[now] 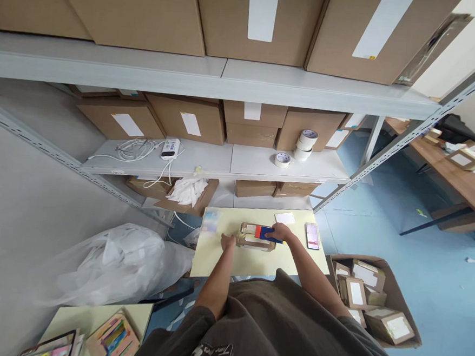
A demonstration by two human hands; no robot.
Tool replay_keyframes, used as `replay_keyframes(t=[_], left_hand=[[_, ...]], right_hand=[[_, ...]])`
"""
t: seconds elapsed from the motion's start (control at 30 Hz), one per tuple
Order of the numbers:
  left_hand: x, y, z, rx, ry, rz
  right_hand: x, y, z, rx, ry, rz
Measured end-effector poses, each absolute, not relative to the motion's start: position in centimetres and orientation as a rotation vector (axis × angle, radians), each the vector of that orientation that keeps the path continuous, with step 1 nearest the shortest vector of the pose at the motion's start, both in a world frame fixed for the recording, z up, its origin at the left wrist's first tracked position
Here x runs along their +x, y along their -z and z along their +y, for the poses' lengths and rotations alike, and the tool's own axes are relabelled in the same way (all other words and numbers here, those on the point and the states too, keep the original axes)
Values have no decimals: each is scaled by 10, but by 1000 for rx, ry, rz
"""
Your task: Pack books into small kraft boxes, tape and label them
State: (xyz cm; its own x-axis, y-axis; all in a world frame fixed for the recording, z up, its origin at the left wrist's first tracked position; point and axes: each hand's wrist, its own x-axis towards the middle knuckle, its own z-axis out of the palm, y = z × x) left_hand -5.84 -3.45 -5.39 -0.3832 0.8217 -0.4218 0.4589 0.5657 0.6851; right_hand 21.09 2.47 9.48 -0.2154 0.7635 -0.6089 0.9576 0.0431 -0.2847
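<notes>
A small brown cardboard box lies on the pale yellow table in front of me. My left hand rests against the box's left end, fingers curled on it. My right hand grips a red and blue tape dispenser and holds it on top of the box.
A phone and a white label lie on the table's right part. An open carton of small parcels stands on the floor at right. White plastic bags lie at left. Shelves hold brown boxes, tape rolls and cables.
</notes>
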Motion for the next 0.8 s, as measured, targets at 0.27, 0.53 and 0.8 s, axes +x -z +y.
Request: replay_keyframes(t=[0.27,0.53,0.8], left_hand=[[-52,4,4,1999,128,1471],[-47,11,22,2063,281,1478],[-51,18,31,2034,205,1435]], right_hand=[[200,-88,28,1744,889,2009],[210,-85,19,1916,865,1916],[230,-85,8,1976,903,1918]])
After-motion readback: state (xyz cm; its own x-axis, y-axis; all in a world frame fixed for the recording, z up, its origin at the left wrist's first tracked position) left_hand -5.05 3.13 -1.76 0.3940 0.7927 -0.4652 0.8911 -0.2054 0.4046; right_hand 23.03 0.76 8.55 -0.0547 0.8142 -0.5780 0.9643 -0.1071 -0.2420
